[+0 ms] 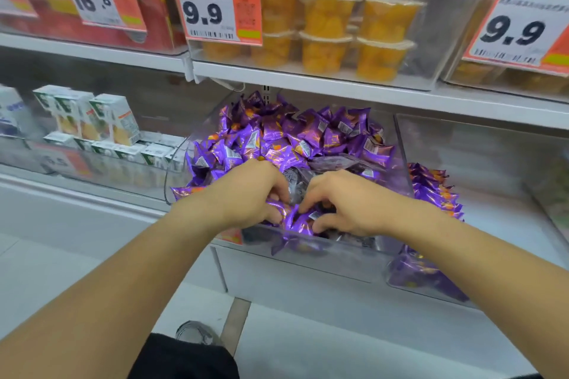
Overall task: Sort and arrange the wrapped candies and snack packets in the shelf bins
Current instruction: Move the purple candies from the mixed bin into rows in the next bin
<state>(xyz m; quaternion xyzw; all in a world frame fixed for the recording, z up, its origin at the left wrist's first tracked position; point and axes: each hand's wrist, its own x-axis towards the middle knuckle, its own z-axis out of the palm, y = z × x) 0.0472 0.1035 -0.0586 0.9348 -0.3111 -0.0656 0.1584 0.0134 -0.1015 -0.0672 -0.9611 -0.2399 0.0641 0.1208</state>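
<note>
Head view, left to right: white cartons [101,120] fill the neighbouring bin; your left hand [246,191] and right hand [345,203] sit in the clear bin [308,258]. Both pinch purple wrapped candies [292,138] at its front edge. More lie rightward.

Two hands [255,191], three price tags [215,8], too many purple candies [292,138] to count.

I stand in a shop: price tags [216,8] hang on clear bins [311,40] of fruit cups [326,49], with juice cartons [115,118] and purple candies [295,135] shelved below.
</note>
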